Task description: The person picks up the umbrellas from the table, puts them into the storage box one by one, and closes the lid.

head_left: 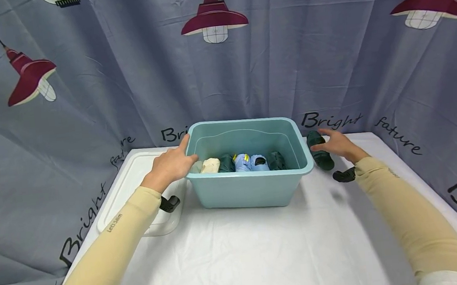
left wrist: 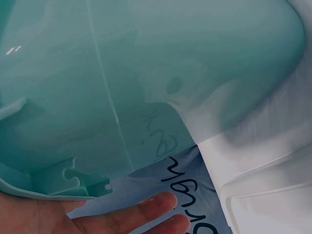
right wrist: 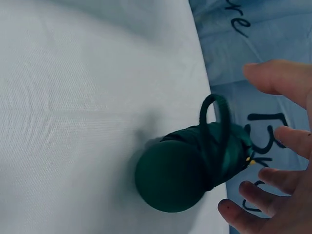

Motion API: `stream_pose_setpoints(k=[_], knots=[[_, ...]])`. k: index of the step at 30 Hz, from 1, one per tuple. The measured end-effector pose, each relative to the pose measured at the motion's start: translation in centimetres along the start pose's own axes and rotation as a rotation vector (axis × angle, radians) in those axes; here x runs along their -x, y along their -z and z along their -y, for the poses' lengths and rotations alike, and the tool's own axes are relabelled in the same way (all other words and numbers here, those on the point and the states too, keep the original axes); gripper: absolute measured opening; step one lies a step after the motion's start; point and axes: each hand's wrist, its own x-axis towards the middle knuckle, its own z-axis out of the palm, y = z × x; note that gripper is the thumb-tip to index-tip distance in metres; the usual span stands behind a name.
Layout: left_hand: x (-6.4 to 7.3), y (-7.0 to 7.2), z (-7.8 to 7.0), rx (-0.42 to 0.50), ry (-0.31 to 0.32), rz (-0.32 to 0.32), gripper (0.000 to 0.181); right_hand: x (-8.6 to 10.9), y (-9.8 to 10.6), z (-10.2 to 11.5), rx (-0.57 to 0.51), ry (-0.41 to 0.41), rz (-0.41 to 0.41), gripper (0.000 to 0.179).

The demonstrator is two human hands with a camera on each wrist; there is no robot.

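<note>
A dark green folded umbrella (head_left: 323,158) lies on the table to the right of the teal plastic bin (head_left: 249,191). Its rounded end and wrist loop (right wrist: 226,114) show in the right wrist view. My right hand (head_left: 338,143) is at the umbrella with fingers spread and apart, not closed round it. At the bin's left rim is my left hand (head_left: 172,164), its thumb over the edge. In the left wrist view its fingers (left wrist: 146,209) stretch out straight beyond the rim. Inside the bin sit a cream bundle (head_left: 210,165), blue bundles (head_left: 242,162) and dark green bundles (head_left: 275,161) in a row.
A white lid (head_left: 115,208) lies flat on the table left of the bin, partly under my left arm. The white-covered table (head_left: 256,254) ends at a grey-blue curtain (head_left: 143,77) printed with lamps and lettering, close behind the bin and on both sides.
</note>
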Motion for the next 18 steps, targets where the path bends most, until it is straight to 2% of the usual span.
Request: stream_pose_setpoints(k=[10,18], knots=[[0.0,0.0,0.1,-0.012,-0.002,-0.006,0.081,-1.3,-1.0,-1.0,0.020,-0.036,-0.011,0.103],[0.1,-0.1,0.0,-0.015,-0.001,-0.023,0.081,-1.9,-1.6,-1.4,-0.014,-0.031,-0.019,0.101]])
